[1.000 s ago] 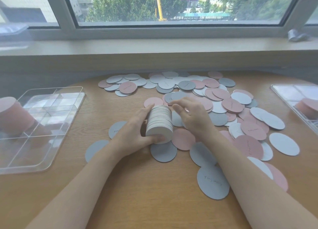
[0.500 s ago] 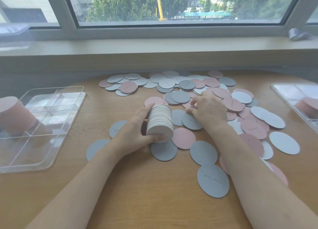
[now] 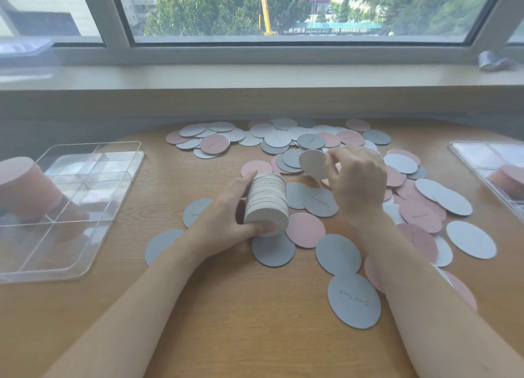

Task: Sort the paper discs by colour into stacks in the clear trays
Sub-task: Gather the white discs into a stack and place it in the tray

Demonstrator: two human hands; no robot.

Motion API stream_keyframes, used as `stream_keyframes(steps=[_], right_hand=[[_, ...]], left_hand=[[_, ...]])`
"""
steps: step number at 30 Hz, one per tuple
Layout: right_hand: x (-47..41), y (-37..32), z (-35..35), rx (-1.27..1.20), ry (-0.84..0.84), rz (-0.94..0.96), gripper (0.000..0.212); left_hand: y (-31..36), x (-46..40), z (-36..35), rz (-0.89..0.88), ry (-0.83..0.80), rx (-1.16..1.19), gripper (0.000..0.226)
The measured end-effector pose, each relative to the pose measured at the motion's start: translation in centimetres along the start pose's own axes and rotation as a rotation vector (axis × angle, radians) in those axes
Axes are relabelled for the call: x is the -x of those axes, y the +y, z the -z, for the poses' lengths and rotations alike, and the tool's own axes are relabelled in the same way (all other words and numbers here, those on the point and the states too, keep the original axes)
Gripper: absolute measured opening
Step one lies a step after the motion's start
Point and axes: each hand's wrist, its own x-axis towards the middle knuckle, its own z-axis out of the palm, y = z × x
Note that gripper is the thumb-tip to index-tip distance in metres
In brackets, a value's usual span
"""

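The left hand (image 3: 226, 221) is curled round a thick stack of white round paper discs (image 3: 266, 201), thumb under its near end and fingers along its far side, holding the stack on its side just above the wooden surface (image 3: 226, 321). The right hand (image 3: 358, 179) is raised over the scattered pile and pinches a single white paper disc (image 3: 313, 164) by its edge between thumb and fingertips; the disc is tilted, its face turned toward the stack, and it sits a little beyond and to the right of the stack, not touching it.

Loose pink, grey-blue and white paper discs (image 3: 306, 142) lie spread across the middle and right of the surface, many overlapping. A pink disc (image 3: 304, 230) and a grey-blue disc (image 3: 272, 248) lie just beside and beneath the held stack. A large grey-blue disc with small handwriting (image 3: 354, 299) lies nearest the camera, between the two forearms. The right forearm covers part of the discs on the right.

At the left edge stands a clear plastic tray with dividers (image 3: 93, 252); a tall stack of pink discs (image 3: 25, 187) sits in its far left compartment, partly cut off by the frame. At the right edge a second clear tray (image 3: 470, 153) holds another pink stack (image 3: 510, 180), also cut off. Behind the surface runs a pale window sill (image 3: 255, 76)
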Motion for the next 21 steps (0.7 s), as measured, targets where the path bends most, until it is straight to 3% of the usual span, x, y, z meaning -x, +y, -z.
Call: stream_keyframes(steps=[3,6,11,15,21], right_hand=[[0.4,-0.4,0.3,-0.245,-0.064,0.026,0.015],[1.1,-1.3,0.8,-0.566,-0.241,-0.085,0.013],[1.9,-3.1,1.0,-0.809,-0.446,-0.197,0.009],[2.1,-3.5,0.9,-0.851,-0.557,-0.197,0.015],[2.1,-3.5,0.3,-0.759,-0.672,-0.189,0.022]], left_hand=[[-0.1,0.0,0.0,-0.001,0.0,0.011,0.111],[-0.2,-0.1,-0.1,0.004,-0.002,0.034,0.109],[-0.2,0.0,0.0,-0.004,0.011,0.058,0.106],[0.1,0.0,0.0,-0.039,0.015,0.049,0.1],[-0.3,-0.1,-0.1,-0.042,0.011,-0.029,0.112]])
